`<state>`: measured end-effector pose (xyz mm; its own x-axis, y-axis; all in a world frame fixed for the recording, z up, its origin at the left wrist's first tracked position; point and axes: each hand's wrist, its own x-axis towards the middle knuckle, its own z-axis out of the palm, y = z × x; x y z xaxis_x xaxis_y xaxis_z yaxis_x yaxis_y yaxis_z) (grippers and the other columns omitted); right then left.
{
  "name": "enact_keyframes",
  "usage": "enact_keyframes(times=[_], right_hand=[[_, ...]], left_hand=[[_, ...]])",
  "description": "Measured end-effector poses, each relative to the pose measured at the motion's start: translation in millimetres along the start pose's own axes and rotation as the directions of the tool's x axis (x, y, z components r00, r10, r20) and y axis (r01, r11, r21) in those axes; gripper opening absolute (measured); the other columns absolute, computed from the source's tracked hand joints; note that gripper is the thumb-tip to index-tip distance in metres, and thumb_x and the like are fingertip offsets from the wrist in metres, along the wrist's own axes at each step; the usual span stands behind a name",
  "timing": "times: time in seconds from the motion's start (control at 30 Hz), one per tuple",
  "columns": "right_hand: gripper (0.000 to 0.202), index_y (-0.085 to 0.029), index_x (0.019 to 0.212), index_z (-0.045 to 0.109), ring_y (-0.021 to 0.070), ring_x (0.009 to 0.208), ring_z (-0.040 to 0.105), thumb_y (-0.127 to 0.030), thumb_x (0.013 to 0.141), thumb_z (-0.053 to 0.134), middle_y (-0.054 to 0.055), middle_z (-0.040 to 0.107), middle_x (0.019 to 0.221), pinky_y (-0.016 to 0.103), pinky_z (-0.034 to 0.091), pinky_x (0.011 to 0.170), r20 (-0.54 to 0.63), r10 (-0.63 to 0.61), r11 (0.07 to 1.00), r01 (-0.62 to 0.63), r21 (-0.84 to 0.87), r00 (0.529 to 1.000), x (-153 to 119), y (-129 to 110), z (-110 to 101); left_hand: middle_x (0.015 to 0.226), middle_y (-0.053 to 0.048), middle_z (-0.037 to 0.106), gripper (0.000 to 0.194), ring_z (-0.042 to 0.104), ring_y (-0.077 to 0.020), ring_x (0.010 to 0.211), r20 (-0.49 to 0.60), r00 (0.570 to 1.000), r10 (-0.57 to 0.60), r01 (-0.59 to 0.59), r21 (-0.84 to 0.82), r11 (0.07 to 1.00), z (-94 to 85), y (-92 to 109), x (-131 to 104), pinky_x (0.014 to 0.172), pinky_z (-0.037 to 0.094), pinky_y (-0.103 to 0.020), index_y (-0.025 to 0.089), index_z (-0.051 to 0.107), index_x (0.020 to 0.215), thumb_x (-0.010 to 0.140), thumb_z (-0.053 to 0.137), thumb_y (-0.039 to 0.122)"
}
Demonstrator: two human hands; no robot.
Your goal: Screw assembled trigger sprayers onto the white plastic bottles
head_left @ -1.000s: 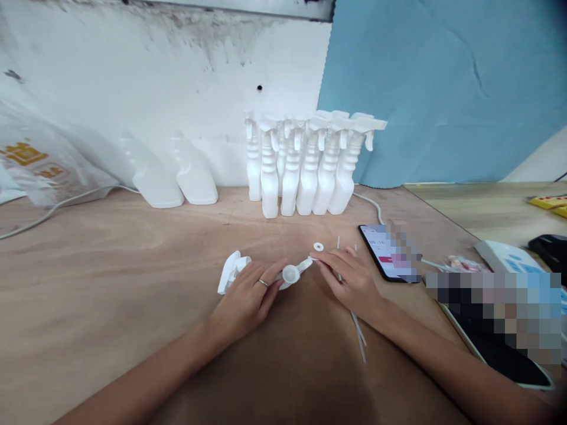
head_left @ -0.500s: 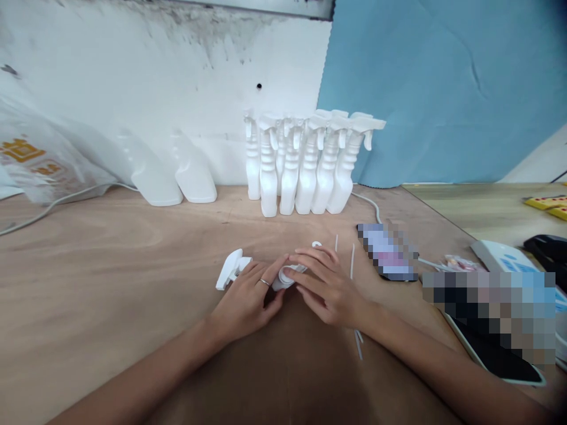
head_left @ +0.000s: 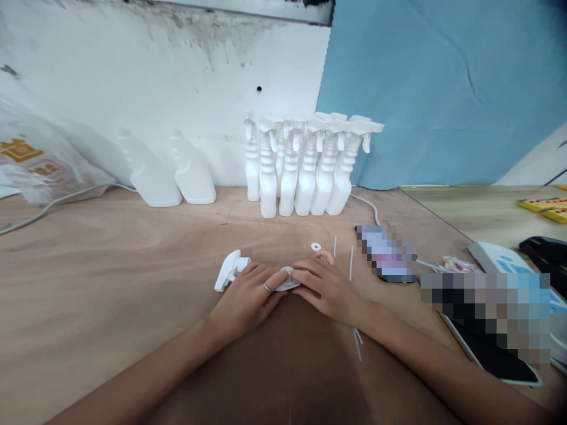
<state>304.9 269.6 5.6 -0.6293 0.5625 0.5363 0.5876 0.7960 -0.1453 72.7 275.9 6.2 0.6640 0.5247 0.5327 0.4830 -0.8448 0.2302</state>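
Note:
Both hands meet at the middle of the wooden table around a small white plastic part [head_left: 287,285], probably a spray head with a round opening facing up. My left hand [head_left: 250,292] pinches its left side, and my right hand [head_left: 330,289] grips its right side. Fingers cover most of the part. Touching or just beyond my left fingers lies another white spray head [head_left: 229,270]. A flat white ring [head_left: 316,247] rests beyond my right hand. Thin white tubes [head_left: 351,262] lie beside and partly under my right forearm.
Several white spray bottles with heads [head_left: 305,183] stand against the wall. Two headless bottles [head_left: 195,177] stand further left, near a plastic bag [head_left: 48,165]. At the right are a phone [head_left: 385,254], a cable, a dark-screened device [head_left: 496,348] and a white box [head_left: 500,257].
My right fingers have drawn in and lowered onto the white part, whose round opening now faces up more. The flat ring beyond is now fully uncovered.

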Motion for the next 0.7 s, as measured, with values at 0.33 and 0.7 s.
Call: enact_keyframes(times=[0.33,0.7], right_hand=[[0.022,-0.017,0.115,0.057,0.0197,0.087,0.057,-0.012,0.102,0.040,0.006,0.064,0.094,0.036,0.040,0.083,0.078,-0.027,1.000,0.028,-0.013,0.997,7.1,0.2,-2.0],[0.037,-0.020,0.136,0.050,0.0250,0.116,0.059,-0.015,0.099,0.048,0.012,0.064,0.128,0.044,0.037,0.102,-0.009,0.130,0.990,-0.130,-0.061,0.992,0.0,14.0,-35.0]], left_hand=[[0.085,-0.004,0.064,0.017,0.057,-0.0205,0.079,-0.038,0.999,0.024,-0.022,0.064,0.998,1.9,-6.2,-4.2,0.071,0.046,-0.033,0.021,0.052,0.117,0.101,0.052,0.025],[0.104,-0.004,0.069,0.039,0.065,-0.0228,0.094,-0.038,0.994,-0.103,0.103,-0.004,0.995,2.0,4.2,-3.9,0.079,0.052,-0.034,0.024,0.048,0.123,0.088,0.058,0.011]])
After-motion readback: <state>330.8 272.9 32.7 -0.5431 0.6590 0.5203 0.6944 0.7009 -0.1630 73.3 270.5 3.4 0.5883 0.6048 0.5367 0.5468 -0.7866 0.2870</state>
